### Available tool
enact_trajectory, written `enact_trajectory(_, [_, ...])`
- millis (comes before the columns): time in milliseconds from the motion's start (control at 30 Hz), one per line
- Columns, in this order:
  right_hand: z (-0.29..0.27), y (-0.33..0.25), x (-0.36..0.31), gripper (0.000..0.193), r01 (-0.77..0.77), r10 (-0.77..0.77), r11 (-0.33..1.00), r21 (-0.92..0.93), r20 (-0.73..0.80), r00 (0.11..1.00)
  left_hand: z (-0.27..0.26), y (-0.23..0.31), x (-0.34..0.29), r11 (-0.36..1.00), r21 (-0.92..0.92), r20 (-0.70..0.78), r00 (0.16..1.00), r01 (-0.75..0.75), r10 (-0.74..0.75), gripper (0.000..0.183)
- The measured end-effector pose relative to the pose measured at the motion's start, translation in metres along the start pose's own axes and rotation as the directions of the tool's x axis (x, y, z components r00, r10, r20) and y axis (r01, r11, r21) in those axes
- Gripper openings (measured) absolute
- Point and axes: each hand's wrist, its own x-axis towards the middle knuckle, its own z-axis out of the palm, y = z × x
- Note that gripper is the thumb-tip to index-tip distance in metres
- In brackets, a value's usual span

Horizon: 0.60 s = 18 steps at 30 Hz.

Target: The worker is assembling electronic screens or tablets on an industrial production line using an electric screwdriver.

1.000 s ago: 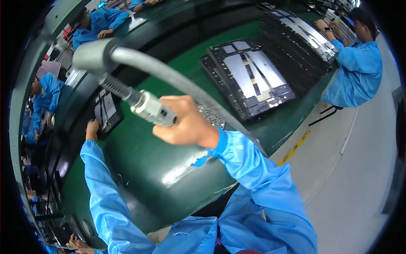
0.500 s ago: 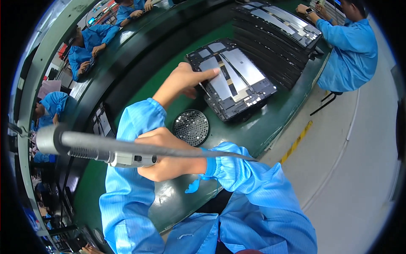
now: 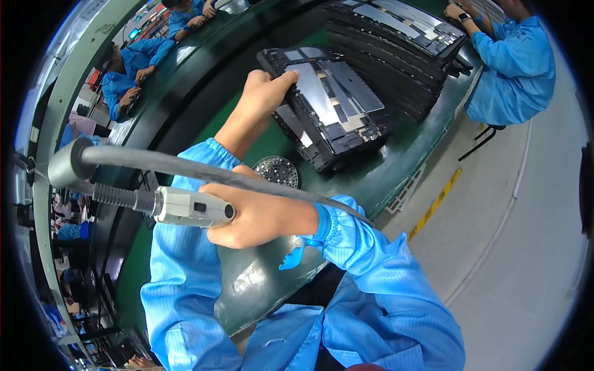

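Note:
My left hand grips the near left edge of an opened tablet, thumb on top and the other fingers partly hidden below. The tablet lies tilted, its silver panels and dark circuit parts showing. Beneath it a second tablet peeks out along the left side, on a small pile. My right hand is closed round a pale grey electric screwdriver, held across my left forearm. From its end a thick grey cable loops back over my right wrist. Close by sits a round black dish of small shiny pieces, partly covered by my hand.
A tall stack of similar tablets stands behind on the green bench. A person in blue sits at the far right; other people work across the dark rail. Yellow tape marks the floor.
My left hand has shifted up and left, tilting the top tablet so the one beneath shows. My right hand with the screwdriver has risen slightly, and the whole view has shifted a little.

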Motion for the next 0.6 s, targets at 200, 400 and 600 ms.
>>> enact_trajectory(200, [-0.009, -0.007, -0.001, 0.014, -0.205, 0.200, 0.979, 0.000, 0.215, 0.956, 0.008, 0.004, 0.003, 0.815, -0.523, -0.273, 0.955, -0.247, 0.114, 0.032])
enact_trajectory(400, [-0.004, -0.008, -0.004, 0.019, -0.270, 0.253, 0.962, 0.037, 0.250, 0.935, -0.134, 0.003, -0.036, 0.592, -0.660, -0.511, 0.854, -0.463, 0.099, 0.020])
enact_trajectory(600, [0.012, -0.003, -0.004, 0.030, -0.341, 0.274, 0.925, 0.165, 0.332, 0.903, -0.284, -0.100, -0.169, 0.497, -0.528, -0.649, 0.705, -0.689, 0.286, 0.038])
